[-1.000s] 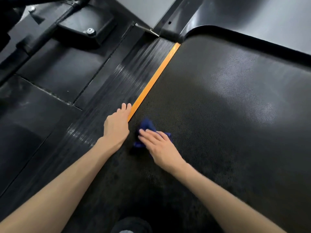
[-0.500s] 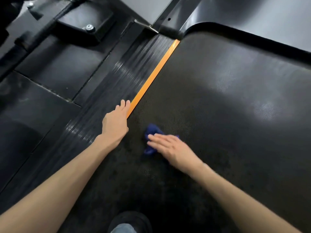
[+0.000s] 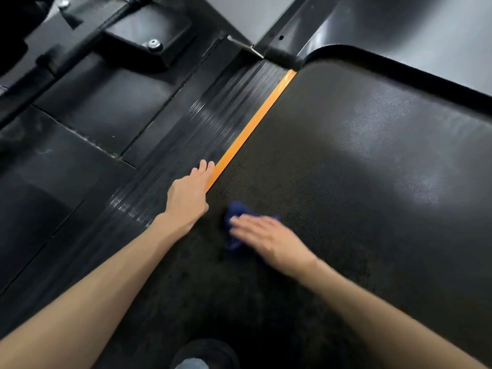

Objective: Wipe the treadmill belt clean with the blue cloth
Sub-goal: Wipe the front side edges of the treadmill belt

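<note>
The black textured treadmill belt (image 3: 346,169) fills the right and centre of the view. A crumpled blue cloth (image 3: 235,213) lies on it near its left edge. My right hand (image 3: 262,238) presses flat on the cloth with straight fingers and covers most of it; the hand looks motion-blurred. My left hand (image 3: 189,195) rests flat, fingers straight, on the ribbed side rail (image 3: 186,134), its fingertips beside the orange strip (image 3: 253,123) that borders the belt.
Left of the rail lie black floor mats (image 3: 66,169) and a machine base with a bolt (image 3: 154,44). The grey motor cover (image 3: 399,27) curves across the top right. A dark shoe (image 3: 205,352) shows at the bottom edge.
My right hand has slid the cloth to the right and slightly toward me, away from the orange strip. My left hand has stayed on the rail.
</note>
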Motion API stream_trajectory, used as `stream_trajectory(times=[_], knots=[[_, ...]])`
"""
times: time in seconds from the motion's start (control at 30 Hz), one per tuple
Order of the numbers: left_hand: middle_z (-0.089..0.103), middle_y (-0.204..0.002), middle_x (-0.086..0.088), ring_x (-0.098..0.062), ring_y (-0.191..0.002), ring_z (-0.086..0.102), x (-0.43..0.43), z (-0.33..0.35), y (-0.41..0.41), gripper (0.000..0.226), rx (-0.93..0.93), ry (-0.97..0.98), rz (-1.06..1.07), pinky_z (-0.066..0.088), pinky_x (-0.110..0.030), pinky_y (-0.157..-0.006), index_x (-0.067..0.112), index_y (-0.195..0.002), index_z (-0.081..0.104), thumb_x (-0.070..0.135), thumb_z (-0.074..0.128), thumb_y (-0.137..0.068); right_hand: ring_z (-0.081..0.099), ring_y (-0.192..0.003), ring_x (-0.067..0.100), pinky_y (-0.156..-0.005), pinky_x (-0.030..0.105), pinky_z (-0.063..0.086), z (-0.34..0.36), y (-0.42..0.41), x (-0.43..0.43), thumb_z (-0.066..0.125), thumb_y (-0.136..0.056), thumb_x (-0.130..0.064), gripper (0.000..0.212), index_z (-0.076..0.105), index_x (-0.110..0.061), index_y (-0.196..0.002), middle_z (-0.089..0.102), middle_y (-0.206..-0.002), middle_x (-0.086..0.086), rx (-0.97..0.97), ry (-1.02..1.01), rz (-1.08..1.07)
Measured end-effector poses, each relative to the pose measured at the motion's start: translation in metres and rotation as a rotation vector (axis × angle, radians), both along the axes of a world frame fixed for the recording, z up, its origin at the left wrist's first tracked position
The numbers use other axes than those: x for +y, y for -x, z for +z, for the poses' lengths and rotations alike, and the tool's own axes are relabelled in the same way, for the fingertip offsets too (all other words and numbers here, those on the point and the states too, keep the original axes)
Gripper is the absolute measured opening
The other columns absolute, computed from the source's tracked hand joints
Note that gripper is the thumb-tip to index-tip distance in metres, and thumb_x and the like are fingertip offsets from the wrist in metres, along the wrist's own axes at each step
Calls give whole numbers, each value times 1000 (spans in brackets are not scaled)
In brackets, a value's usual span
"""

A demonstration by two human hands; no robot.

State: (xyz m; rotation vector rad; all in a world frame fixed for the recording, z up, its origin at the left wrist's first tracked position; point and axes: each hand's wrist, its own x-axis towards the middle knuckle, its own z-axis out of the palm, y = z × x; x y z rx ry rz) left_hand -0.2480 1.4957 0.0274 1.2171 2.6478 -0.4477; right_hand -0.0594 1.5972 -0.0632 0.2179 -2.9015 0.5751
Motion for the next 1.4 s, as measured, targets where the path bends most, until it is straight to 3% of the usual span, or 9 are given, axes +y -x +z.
stream_trajectory(times=[0.13, 0.2, 0.43, 0.63, 0.8, 1.0, 1.17, 1.27, 1.4], knots=[[10, -158, -3, -24, -117, 55, 0, -1, 2, 89, -51, -24, 36, 52, -33, -82, 21, -150, 3, 8, 61, -84, 48, -126, 34, -107, 41, 34, 0, -32, 101, 45, -89, -6, 40, 56, -2, -126, 49, -138, 16, 44, -15, -824], [9, -158, -3, -25, -123, 51, 2, -3, -1, 88, -43, -44, 46, 52, -34, -82, 19, -150, 4, 9, 61, -84, 52, -120, 38, -103, 43, 38, 2, -33, 93, 44, -88, -4, 37, 59, 3, -121, 54, -132, 20, 67, 32, -997], [6, -158, -2, -23, -134, 39, 1, -11, -6, 88, -43, -79, 70, 53, -34, -79, 18, -150, 3, 11, 62, -85, 43, -129, 17, -101, 31, 32, 2, -49, 8, 51, -81, -10, 51, 54, -15, -132, 46, -144, 0, -67, -26, -282], [8, -158, -4, -24, -128, 45, 2, -13, -5, 87, -12, -54, 68, 53, -32, -75, 17, -150, 4, 12, 62, -86, 56, -117, 32, -102, 34, 34, 5, -60, 54, 48, -81, -2, 40, 62, -3, -119, 56, -132, 13, -7, 87, -904], [7, -158, -3, -24, -137, 33, 3, -14, -7, 88, -39, -68, 80, 53, -35, -80, 17, -150, 4, 13, 64, -85, 42, -131, 14, -102, 28, 29, 13, -79, 3, 43, -88, -17, 45, 53, -19, -132, 44, -145, -4, -124, 20, -123], [8, -158, -3, -26, -125, 49, -2, -7, -4, 88, -55, -89, 53, 53, -35, -80, 17, -149, 6, 10, 63, -83, 55, -118, 30, -103, 33, 34, 13, -75, 64, 53, -83, 0, 35, 64, -2, -116, 58, -130, 13, 52, 78, -862], [5, -158, -1, -24, -127, 47, -1, -2, -6, 86, -61, -56, 56, 50, -35, -81, 20, -150, 4, 6, 58, -84, 44, -128, 16, -103, 29, 32, -1, -37, -57, 45, -89, -16, 39, 59, -15, -126, 50, -140, 0, -22, 109, -112], [6, -158, 2, -25, -122, 52, -5, 0, 0, 85, -106, -66, 56, 48, -35, -84, 25, -150, 5, 4, 55, -84, 38, -133, 12, -106, 28, 27, -1, -26, -33, 35, -98, -24, 39, 53, -21, -132, 44, -145, -5, -29, 10, 125], [10, -157, 4, -22, -114, 58, -11, 0, 12, 86, -201, -97, 65, 49, -33, -83, 29, -150, 7, 7, 58, -85, 46, -128, 25, -107, 42, 31, -3, 3, 76, 40, -94, -18, 38, 57, -11, -127, 50, -139, 8, 49, 11, -420]])
